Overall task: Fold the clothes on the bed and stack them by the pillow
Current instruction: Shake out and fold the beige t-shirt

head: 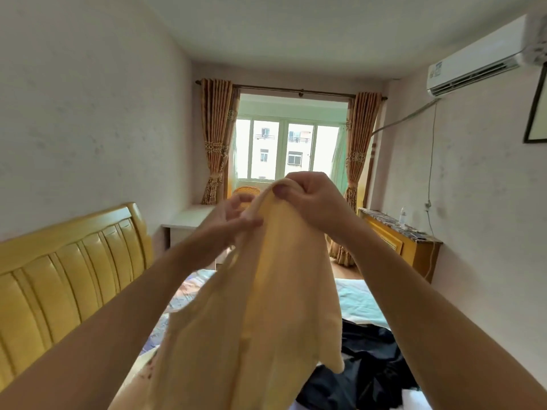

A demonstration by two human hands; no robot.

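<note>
Head view: yellow garment [266, 306] hanging lengthwise downward, both grips [233, 216] [307, 196] pinching its top.

both hands [233, 217] [307, 193] grip a raised yellow garment [266, 306].

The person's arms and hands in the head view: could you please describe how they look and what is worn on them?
Both forearms are bare right to the lower frame edge, with no sleeves showing. The left hand and the right hand wear no gloves; no ring, watch or bracelet is visible. The left hand is slightly motion-blurred.
</note>
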